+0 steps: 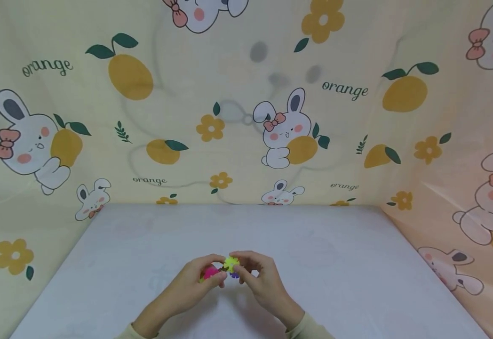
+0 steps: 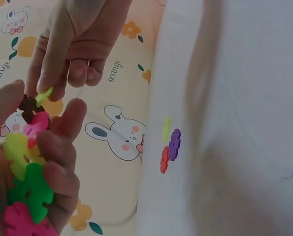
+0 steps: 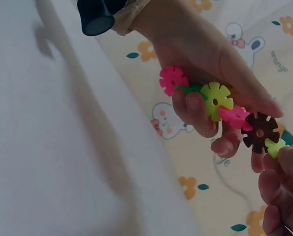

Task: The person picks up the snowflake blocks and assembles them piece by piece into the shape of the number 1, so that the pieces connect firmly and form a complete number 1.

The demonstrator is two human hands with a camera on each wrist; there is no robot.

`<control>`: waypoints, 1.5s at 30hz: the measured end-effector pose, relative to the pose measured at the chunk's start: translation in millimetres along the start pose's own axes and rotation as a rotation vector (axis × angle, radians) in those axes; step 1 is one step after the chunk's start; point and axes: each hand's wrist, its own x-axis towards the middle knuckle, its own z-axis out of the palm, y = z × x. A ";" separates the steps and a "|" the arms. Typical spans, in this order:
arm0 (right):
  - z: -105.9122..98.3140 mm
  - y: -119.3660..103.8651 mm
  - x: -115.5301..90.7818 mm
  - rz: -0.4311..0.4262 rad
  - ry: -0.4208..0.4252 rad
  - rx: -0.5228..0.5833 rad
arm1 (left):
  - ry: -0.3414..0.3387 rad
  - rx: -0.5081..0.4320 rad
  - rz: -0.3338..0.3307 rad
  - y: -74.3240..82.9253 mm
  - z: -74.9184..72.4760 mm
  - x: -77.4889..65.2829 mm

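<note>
My left hand (image 1: 189, 287) holds a chain of notched plastic discs along its curled fingers. From the palm outward run a pink disc (image 3: 169, 81), a green disc (image 2: 32, 192), a yellow disc (image 3: 216, 101), a second pink disc (image 3: 233, 117) and a brown disc (image 3: 260, 141). The thumb and fingertips of this hand are at the brown end. My right hand (image 1: 267, 285) pinches a small yellow-green disc (image 3: 274, 147) between thumb and finger. Its edge meets the brown disc's notched rim, crosswise to it. Both hands are close together above the table.
On the white table (image 1: 335, 263) lie a loose yellow disc (image 2: 166, 129), a purple disc (image 2: 174, 144) and a red disc (image 2: 164, 160), near one another. Patterned cloth with rabbits and oranges (image 1: 229, 155) walls the table at the back and both sides.
</note>
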 end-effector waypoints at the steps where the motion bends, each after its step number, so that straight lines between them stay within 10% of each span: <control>1: 0.3 -0.1 -0.3 -0.002 -0.006 -0.004 | -0.004 0.001 -0.011 0.0 0.2 0.0; 26: -14.2 4.5 15.6 0.046 -0.040 -0.081 | 0.062 0.022 -0.030 3.5 -8.3 -3.4; 45: -12.5 60.9 21.5 0.276 -0.174 -0.284 | 0.048 0.048 0.070 -3.9 -12.1 -4.3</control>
